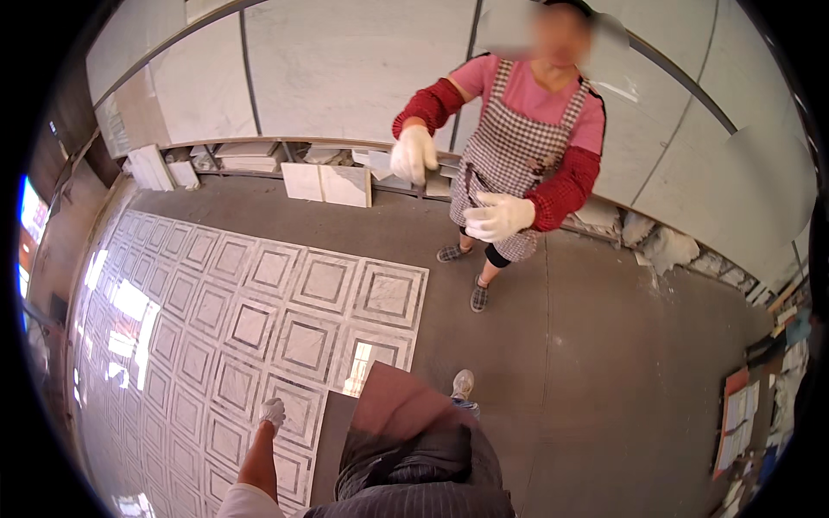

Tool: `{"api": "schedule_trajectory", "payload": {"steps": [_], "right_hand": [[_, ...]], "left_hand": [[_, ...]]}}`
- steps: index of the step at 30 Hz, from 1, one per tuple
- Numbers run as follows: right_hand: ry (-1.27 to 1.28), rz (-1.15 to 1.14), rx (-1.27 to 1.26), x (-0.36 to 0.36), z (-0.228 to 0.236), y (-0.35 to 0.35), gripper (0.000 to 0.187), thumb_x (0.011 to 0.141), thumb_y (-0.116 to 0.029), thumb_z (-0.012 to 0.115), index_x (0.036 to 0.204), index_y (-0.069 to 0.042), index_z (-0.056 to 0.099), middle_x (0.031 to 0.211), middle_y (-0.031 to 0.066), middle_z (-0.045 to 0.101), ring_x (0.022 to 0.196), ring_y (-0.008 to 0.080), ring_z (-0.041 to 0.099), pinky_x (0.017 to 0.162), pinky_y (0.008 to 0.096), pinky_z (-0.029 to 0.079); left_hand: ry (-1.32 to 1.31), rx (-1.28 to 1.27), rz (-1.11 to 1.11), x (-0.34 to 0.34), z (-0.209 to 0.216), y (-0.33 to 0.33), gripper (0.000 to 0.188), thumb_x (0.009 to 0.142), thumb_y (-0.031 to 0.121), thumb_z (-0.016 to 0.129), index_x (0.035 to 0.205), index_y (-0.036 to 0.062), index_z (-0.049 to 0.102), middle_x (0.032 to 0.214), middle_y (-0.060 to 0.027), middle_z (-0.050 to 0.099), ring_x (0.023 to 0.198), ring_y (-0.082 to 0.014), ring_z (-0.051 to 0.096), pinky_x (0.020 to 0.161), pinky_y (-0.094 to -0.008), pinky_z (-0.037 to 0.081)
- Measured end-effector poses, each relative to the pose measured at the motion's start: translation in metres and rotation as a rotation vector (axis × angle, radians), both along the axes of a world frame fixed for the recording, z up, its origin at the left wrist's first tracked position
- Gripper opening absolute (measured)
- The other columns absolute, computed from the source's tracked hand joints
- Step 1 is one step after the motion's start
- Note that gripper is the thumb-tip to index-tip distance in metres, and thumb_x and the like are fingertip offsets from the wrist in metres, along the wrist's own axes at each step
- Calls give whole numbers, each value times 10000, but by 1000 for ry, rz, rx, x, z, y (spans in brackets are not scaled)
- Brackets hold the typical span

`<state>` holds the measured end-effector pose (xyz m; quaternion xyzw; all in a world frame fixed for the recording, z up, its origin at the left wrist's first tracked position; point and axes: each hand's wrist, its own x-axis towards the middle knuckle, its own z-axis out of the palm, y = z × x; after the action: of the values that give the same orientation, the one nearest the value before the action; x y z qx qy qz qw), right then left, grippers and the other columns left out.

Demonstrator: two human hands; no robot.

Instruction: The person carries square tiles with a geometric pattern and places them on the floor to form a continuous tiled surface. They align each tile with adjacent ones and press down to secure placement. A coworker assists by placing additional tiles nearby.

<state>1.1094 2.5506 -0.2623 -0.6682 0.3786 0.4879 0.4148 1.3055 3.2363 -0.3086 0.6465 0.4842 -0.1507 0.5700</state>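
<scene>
My left hand, in a white glove, is held out over the panel of square-patterned marble tiles on the left. Its fingers look curled together, and nothing shows in them. Whether the hand touches the tiles cannot be made out. My right hand is out of sight. Below, a dark striped garment and a reddish-brown cloth cover my body, with one shoe showing beyond them.
Facing me stands a person in a checked apron, white-gloved hands raised. Large pale slabs lean along the back, with stone offcuts beneath. Grey floor extends right, towards a reddish board-like item. Light glares off the tiles.
</scene>
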Motion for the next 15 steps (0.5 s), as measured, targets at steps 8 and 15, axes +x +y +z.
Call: {"api": "schedule_trajectory", "payload": {"steps": [8, 15], "right_hand": [[146, -800, 12, -9, -18, -3, 319, 947, -299, 537, 1161, -89, 646, 1073, 21, 660, 963, 199, 604, 801, 355, 491], [-159, -308, -293, -141, -105, -43, 420, 860, -379, 584, 1173, -110, 659, 1228, 101, 639, 1108, 259, 602, 941, 407, 447]], "left_hand": [[-20, -81, -820, 62, -21, -198, 288, 909, 303, 534, 1158, 163, 562, 950, -81, 617, 851, -283, 611, 706, -427, 498], [-449, 204, -1932, 46, -49, -357, 408, 898, 395, 525, 1176, 122, 649, 1160, -149, 643, 1126, -313, 580, 992, -389, 435]]}}
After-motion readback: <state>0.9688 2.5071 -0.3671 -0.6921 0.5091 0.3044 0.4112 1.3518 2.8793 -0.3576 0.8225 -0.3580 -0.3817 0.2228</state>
